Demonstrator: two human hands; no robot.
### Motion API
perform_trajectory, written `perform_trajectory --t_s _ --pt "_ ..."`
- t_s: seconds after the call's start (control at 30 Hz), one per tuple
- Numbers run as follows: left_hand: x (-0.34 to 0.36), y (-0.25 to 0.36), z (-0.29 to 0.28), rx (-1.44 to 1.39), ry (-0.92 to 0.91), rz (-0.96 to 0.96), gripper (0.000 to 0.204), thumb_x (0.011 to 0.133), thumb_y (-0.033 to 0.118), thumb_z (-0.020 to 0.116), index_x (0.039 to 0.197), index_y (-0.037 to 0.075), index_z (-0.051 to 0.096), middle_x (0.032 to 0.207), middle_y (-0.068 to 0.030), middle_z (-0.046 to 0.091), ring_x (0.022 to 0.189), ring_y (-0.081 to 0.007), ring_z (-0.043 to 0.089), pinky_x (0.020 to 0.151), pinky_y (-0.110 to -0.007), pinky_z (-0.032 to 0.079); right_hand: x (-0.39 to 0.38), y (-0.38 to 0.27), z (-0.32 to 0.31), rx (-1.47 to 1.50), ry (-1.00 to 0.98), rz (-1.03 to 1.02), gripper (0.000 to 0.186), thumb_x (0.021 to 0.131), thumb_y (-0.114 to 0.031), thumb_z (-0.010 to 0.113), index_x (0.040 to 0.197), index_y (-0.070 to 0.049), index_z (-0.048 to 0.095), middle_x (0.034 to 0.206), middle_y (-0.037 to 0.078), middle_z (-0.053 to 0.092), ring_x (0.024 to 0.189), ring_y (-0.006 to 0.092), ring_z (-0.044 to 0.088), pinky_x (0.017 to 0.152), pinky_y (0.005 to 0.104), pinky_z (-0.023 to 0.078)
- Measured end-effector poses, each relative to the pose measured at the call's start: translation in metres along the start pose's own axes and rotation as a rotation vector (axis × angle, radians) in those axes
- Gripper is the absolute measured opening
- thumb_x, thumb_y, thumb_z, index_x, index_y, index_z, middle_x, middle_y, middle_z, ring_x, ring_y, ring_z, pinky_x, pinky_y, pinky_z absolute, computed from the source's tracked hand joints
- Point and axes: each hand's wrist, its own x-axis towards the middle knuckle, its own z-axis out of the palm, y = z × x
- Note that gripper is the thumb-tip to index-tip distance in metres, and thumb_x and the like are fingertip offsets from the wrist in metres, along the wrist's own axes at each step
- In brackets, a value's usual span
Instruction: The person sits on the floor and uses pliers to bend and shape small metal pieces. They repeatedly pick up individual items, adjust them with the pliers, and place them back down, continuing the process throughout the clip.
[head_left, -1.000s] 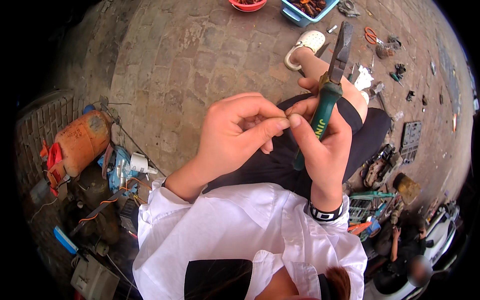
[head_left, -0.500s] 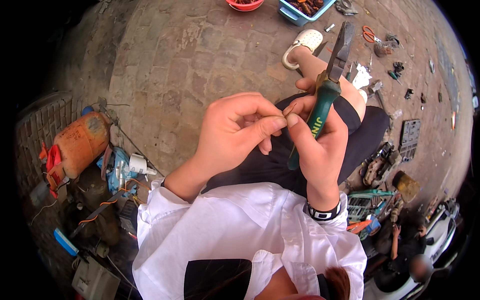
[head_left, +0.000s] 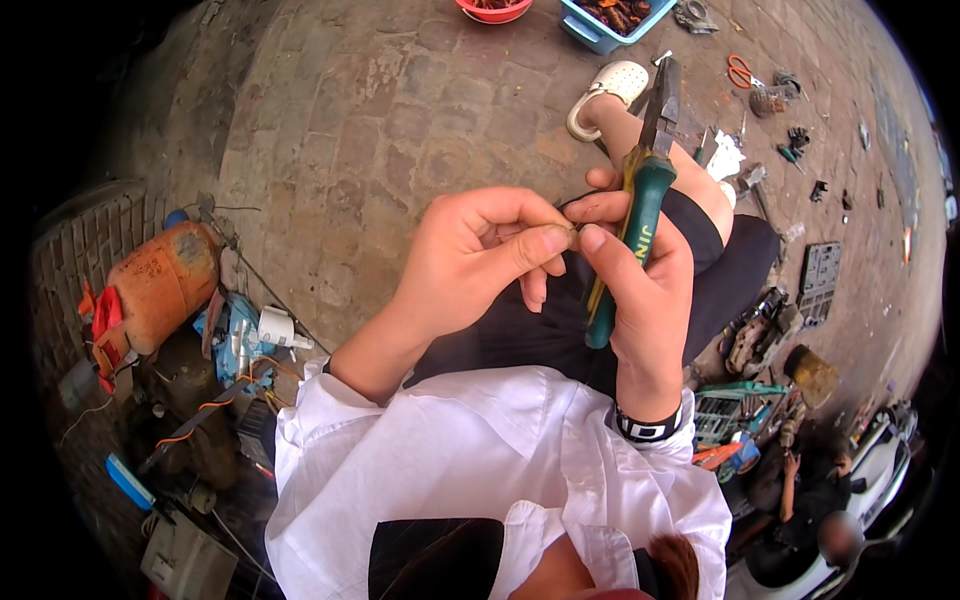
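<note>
My left hand [head_left: 470,262] is closed, thumb and forefinger pinching a tiny thin piece [head_left: 574,234], mostly hidden by the fingertips; it looks like a bit of wire. My right hand [head_left: 640,305] keeps a pair of pliers [head_left: 650,198] in its palm, green and yellow handles toward me and dark metal jaws pointing away. The right thumb and forefinger reach round to the same tiny piece, their tips meeting those of the left hand. Both hands are above my dark-clad lap.
Ahead on the brick paving stand a blue tub [head_left: 597,36] of reddish-brown pieces and a red bowl [head_left: 495,14]. Orange-handled scissors [head_left: 739,71] and a black tool tray [head_left: 820,283] lie rightward. An orange gas cylinder [head_left: 165,285] is at left. Another person sits at lower right by a light-coloured vehicle.
The pliers have tilted and slid slightly toward me in my right hand, jaws lower in view. The fingertips of both hands have drawn closer over the tiny piece, which shows less now.
</note>
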Motion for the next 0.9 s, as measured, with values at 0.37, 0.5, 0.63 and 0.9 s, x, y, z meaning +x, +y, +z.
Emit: perform_trajectory --t_s 0.37,0.5,0.63,0.9 --pt "-0.0006 0.0024 0.0032 0.141 0.017 0.064 0.010 0.090 0.003 0.060 0.091 -0.006 0.064 0.080 -0.0091 0.060 0.061 -0.0104 0.059 0.049 -0.022 0.049 -0.0010 -0.0029 0.0001 -0.105 0.064 -0.028 0.009 0.081 0.001 0.064 0.090 0.001 0.066 0.112 0.009 0.055 0.092 0.0104 0.055 0.079 0.0255 0.043" --pt "-0.0002 0.0023 0.0035 0.265 0.010 0.131 0.007 0.089 0.001 0.061 0.090 -0.006 0.064 0.080 -0.0087 0.059 0.061 -0.0096 0.058 0.050 -0.021 0.048 -0.0008 -0.0022 0.0001 -0.151 0.086 -0.025 0.008 0.080 0.002 0.063 0.088 0.001 0.066 0.109 0.010 0.056 0.100 0.0142 0.055 0.084 0.0281 0.043" --pt "-0.0018 0.0010 0.0062 0.254 0.056 0.136 0.007 0.088 0.001 0.062 0.089 -0.005 0.064 0.078 -0.0069 0.059 0.060 -0.0082 0.058 0.050 -0.020 0.047 -0.0014 -0.0021 0.0019 -0.230 0.096 -0.030 0.010 0.079 0.003 0.061 0.087 0.001 0.066 0.110 0.010 0.056 0.099 0.0146 0.055 0.083 0.0279 0.043" --pt "-0.0017 0.0030 0.0052 0.447 0.111 0.205 0.007 0.085 -0.003 0.063 0.091 -0.005 0.066 0.081 -0.0069 0.059 0.061 -0.0090 0.058 0.051 -0.020 0.047 0.0010 0.0027 0.0016 -0.121 0.157 -0.106 0.008 0.083 -0.003 0.066 0.090 0.000 0.066 0.111 0.005 0.052 0.077 0.0053 0.050 0.069 0.0207 0.041"
